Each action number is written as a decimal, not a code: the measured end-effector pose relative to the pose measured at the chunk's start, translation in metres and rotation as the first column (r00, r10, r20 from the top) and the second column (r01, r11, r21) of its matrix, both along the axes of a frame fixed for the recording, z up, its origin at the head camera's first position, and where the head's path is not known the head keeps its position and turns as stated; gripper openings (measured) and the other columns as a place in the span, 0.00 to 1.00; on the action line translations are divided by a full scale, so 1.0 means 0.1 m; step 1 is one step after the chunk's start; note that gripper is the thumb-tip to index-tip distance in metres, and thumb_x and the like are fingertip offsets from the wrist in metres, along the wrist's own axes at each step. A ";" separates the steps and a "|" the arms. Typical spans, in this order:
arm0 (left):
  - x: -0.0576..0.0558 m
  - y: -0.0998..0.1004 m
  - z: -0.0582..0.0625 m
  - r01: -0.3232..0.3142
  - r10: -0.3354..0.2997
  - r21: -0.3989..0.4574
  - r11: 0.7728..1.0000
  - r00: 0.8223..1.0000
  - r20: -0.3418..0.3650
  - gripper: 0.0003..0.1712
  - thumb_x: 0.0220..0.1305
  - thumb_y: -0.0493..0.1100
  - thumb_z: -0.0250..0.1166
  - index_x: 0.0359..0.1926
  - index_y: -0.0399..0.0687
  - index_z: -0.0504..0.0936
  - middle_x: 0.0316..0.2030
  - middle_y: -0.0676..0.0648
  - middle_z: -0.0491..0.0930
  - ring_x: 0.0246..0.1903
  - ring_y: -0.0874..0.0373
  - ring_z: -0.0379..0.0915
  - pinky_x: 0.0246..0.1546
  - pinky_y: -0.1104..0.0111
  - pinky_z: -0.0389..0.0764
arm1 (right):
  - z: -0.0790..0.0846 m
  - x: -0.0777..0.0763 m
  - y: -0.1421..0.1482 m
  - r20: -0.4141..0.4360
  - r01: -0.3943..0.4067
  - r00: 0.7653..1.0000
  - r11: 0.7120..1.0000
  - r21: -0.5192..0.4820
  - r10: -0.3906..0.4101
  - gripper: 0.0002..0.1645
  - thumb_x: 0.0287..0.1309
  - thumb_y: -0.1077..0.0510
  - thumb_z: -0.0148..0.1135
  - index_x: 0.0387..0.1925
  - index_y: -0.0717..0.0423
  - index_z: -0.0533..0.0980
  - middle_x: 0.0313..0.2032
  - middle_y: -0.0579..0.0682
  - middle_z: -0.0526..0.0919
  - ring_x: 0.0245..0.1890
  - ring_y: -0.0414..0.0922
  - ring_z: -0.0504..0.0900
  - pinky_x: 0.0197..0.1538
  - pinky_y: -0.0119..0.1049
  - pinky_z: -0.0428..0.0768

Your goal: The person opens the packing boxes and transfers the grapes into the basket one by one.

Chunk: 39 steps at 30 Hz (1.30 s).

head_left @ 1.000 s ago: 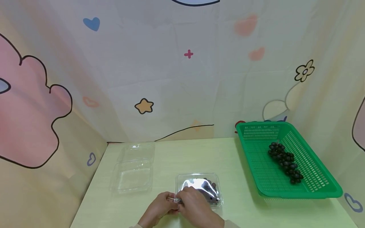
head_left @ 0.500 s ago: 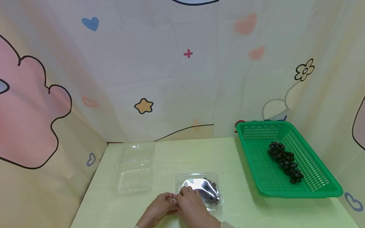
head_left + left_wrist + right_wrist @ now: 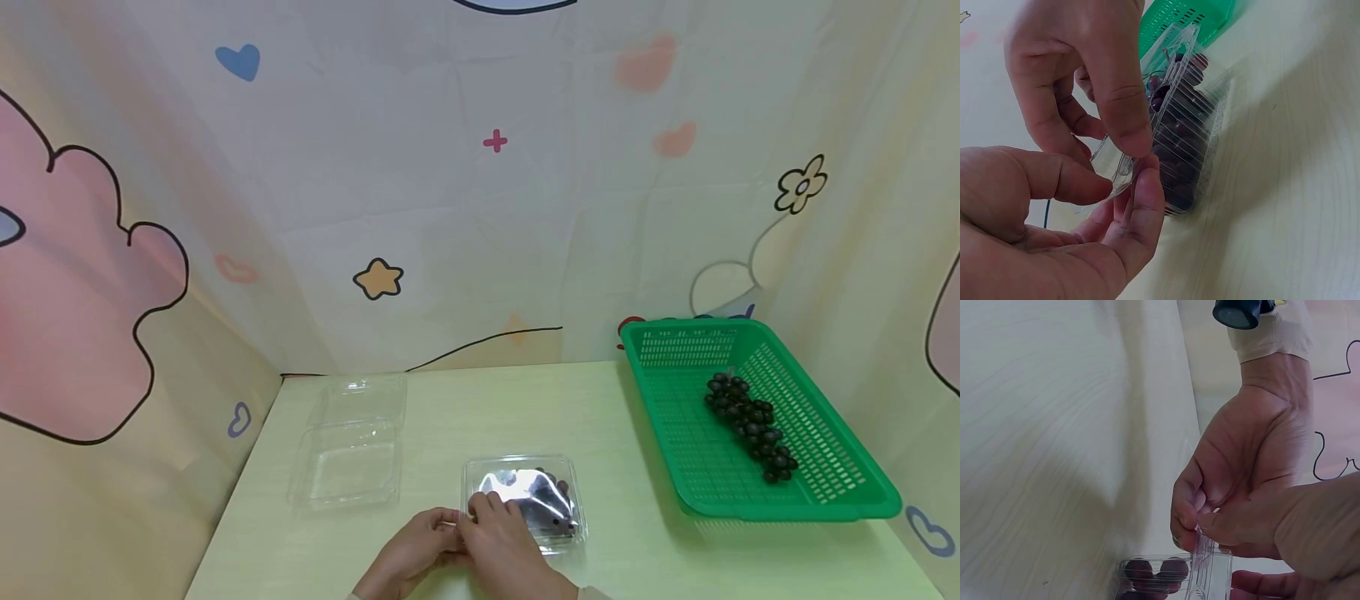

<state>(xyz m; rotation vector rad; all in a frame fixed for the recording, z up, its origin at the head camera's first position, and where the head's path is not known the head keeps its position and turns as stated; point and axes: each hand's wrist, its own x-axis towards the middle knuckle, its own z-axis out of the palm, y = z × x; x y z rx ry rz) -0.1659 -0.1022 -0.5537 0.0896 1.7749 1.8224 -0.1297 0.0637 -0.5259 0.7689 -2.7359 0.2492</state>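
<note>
A clear plastic clamshell box [image 3: 558, 500] with dark grapes [image 3: 1175, 150] inside lies on the table, its lid down over them. At the box's near left corner my left hand [image 3: 420, 546] pinches the rim between thumb and fingers. My right hand [image 3: 502, 542] reaches over the same corner and pinches the rim too, its thumb right beside the left fingertips in the left wrist view. Both hands meet there, and the fingers partly hide the corner. The right wrist view shows the left hand [image 3: 1241, 462] gripping the rim from the far side.
To the left lies a second clear clamshell box [image 3: 352, 458], its lid folded back. A green plastic basket [image 3: 667, 467] stands at the right of the table, holding a bunch of dark grapes [image 3: 750, 425]. A printed curtain [image 3: 450, 208] hangs behind the table.
Both hands stay at the box's near left corner. The right hand has shifted slightly to the left, closer to the left fingertips. The box and basket have kept their places.
</note>
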 end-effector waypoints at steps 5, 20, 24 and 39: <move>0.00 -0.02 0.01 0.016 -0.016 -0.005 1.000 1.000 0.004 0.21 0.65 0.24 0.60 0.57 0.21 0.69 0.38 0.42 0.85 0.37 0.55 0.81 0.43 0.63 0.84 | -0.03 -0.02 0.00 -0.046 -0.009 0.999 0.999 0.045 0.011 0.18 0.47 0.41 0.79 0.30 0.47 0.82 0.37 0.44 0.74 0.37 0.42 0.69 0.37 0.33 0.68; 0.01 -0.03 -0.02 -0.006 0.006 -0.001 1.000 1.000 0.018 0.24 0.61 0.21 0.62 0.58 0.20 0.70 0.35 0.44 0.82 0.37 0.54 0.80 0.43 0.64 0.84 | -0.12 -0.02 -0.06 -0.175 0.043 0.984 0.995 0.090 -0.027 0.12 0.47 0.50 0.77 0.23 0.47 0.79 0.32 0.44 0.71 0.34 0.43 0.68 0.35 0.34 0.66; 0.01 -0.03 -0.03 -0.006 0.005 0.009 1.000 1.000 0.022 0.24 0.61 0.20 0.62 0.58 0.20 0.69 0.35 0.44 0.83 0.37 0.55 0.80 0.43 0.64 0.84 | -0.11 -0.02 -0.07 -0.185 0.064 0.982 0.989 0.131 -0.039 0.07 0.50 0.54 0.73 0.25 0.47 0.80 0.32 0.44 0.70 0.34 0.43 0.68 0.36 0.35 0.66; 0.00 -0.02 -0.05 -0.014 0.014 0.005 1.000 1.000 0.022 0.22 0.59 0.20 0.61 0.55 0.23 0.72 0.35 0.46 0.82 0.34 0.58 0.78 0.40 0.67 0.82 | -0.08 -0.01 -0.07 -0.176 0.042 0.984 0.989 0.144 -0.016 0.05 0.47 0.56 0.74 0.23 0.47 0.83 0.29 0.44 0.71 0.30 0.43 0.68 0.33 0.33 0.65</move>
